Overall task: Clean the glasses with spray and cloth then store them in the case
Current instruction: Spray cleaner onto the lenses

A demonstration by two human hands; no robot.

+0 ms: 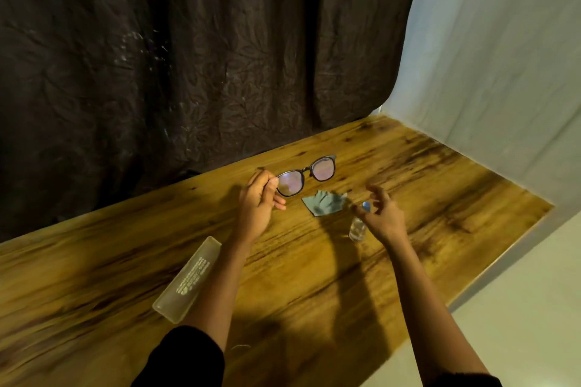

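One clumsy reach by the open right grip (380, 214) could topple the bottle (357, 229); the left grip (259, 198) pinches the glasses (306, 177).

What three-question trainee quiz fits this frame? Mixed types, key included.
1. True or false: the left hand holds the glasses by one end.
2. Short answer: what does the right hand grip?
3. Pick one: the cloth lies A) in the left hand, B) on the table beside the spray bottle, C) draped over the glasses.

Key: 1 true; 2 nothing, its fingers are spread above the spray bottle; 3 B.
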